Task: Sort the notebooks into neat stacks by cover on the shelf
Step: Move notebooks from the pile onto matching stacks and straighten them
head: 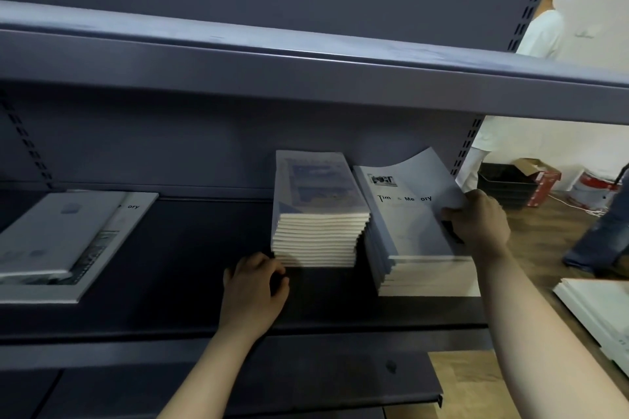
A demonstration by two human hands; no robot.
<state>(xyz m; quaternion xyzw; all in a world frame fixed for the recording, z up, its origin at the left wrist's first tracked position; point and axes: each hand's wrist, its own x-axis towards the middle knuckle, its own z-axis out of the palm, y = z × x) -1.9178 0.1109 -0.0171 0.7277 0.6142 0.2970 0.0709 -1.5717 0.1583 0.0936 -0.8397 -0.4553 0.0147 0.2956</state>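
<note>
The dark shelf board [190, 248] lies bare between a skewed pile of notebooks [58, 235] at 9 o'clock and two stacks just right of centre. The grey metal upper shelf [306, 78] overhangs all of them.

The blue-cover stack [316, 235] is squared, with cream page edges facing out. Just beside it at 3 o'clock, with a narrow gap between, is the "Time Memory" stack [425, 275], close to the perforated upright [466, 146].

The right hand [480, 221] pinches the right edge of the top notebook [408, 224], thumb on the smooth pale cover, whose far corner curls upward. The left hand [253, 286] rests on the board at 6 o'clock by the blue-cover stack's near-left corner. Its fingers are curled and hold nothing, and I cannot tell if they touch the stack.

Beyond the upright, from 1 to 3 o'clock, are a person in white [541, 34], a black crate [503, 184], a red box [544, 184] and a paint bucket [592, 190]. More white notebooks [599, 309] lie at 4 o'clock.
</note>
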